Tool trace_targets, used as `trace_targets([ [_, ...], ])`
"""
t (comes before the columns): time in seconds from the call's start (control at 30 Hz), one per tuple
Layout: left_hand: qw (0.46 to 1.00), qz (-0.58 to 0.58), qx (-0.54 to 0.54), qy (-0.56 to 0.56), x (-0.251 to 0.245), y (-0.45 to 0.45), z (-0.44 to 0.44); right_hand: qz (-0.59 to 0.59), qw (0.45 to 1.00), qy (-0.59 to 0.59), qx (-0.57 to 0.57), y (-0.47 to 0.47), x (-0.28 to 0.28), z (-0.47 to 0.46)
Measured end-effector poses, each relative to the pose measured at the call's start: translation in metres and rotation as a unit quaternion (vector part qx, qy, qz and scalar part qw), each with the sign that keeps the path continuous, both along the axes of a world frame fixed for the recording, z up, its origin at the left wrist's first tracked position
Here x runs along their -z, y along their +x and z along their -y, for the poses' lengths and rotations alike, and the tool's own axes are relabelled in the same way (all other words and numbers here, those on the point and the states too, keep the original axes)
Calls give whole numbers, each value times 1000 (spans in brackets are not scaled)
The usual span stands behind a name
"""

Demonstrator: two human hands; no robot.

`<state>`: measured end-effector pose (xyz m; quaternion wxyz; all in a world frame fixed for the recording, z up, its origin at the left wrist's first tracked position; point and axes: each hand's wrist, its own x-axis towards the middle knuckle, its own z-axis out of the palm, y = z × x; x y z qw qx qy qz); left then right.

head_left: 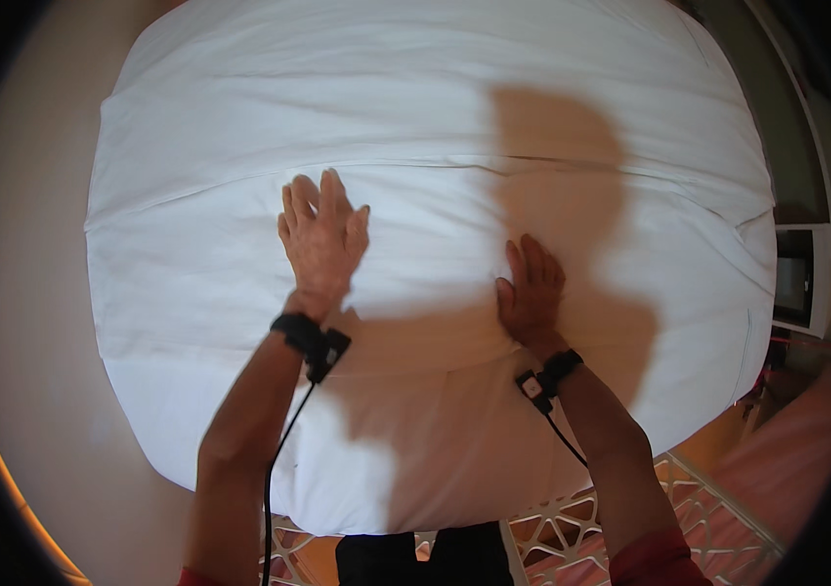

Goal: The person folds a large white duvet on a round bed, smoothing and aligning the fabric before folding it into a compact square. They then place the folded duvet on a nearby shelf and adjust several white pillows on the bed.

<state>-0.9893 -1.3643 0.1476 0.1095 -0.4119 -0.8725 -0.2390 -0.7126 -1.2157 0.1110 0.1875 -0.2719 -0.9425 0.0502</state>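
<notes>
A large white cloth point(415, 212) covers a broad surface before me, with a long raised crease running across its upper half. My left hand point(321, 234) is left of the middle, palm down, just below that crease. Its fingers are spread, and it holds nothing. Lower and to the right, my right hand point(532, 289) rests palm down on the cloth, partly in shadow. Its thumb stands apart from its fingers, and nothing is in its grasp. Each wrist wears a black strap with a small cabled device, one on the left point(327, 355) and one on the right point(534, 388).
A plain pale surface point(34, 293) borders the cloth on the left. White latticework point(562, 524) shows below the cloth's near edge, beside dark clothing point(426, 560). At right are pink fabric point(789, 454) and a white-framed dark panel point(793, 278). My shadow falls across the cloth.
</notes>
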Motion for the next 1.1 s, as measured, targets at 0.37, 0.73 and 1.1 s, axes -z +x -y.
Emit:
trace_targets([
  [0.37, 985, 53, 36, -162, -3, 83, -60, -81, 995, -61, -10, -8, 4, 9],
  [0.73, 977, 83, -10, -195, -2, 71, -119, -107, 985, -87, -108, 53, -57, -60],
  [1.1, 976, 37, -69, -201, 17, 98, -106, -53, 998, 39, -7, 141, -30, -162],
])
